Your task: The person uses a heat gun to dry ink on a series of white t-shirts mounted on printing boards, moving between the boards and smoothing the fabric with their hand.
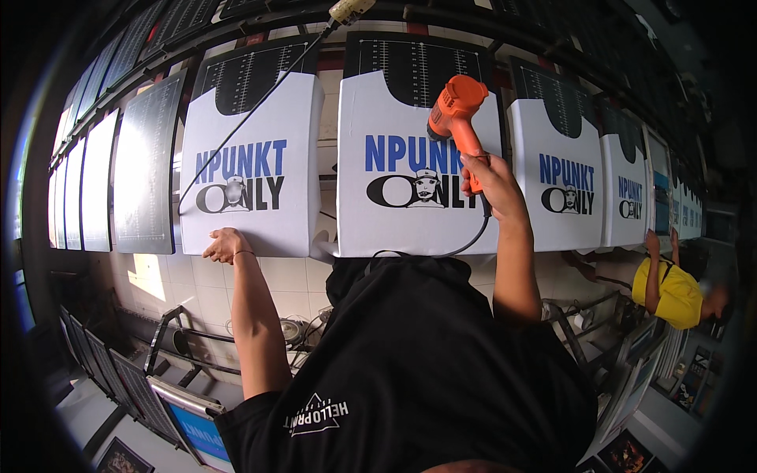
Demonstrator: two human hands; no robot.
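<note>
My right hand is closed round the handle of an orange heat gun, held over a white printed T-shirt. The gun's dark nozzle points down and left, near the shirt's blue lettering. A black cable curves from its handle to the shirt's lower edge. My left hand is at the lower edge of another white T-shirt on the left, fingers apart and holding nothing; I cannot tell whether it presses on the cloth. Both shirts lie flat on black boards, with blue and black lettering and a drawn head.
More printed white shirts lie on boards to the right. Bare black boards stand in a row at left. A dark cord hangs from a pale connector. A person in a yellow shirt works at far right. Metal racks stand behind me.
</note>
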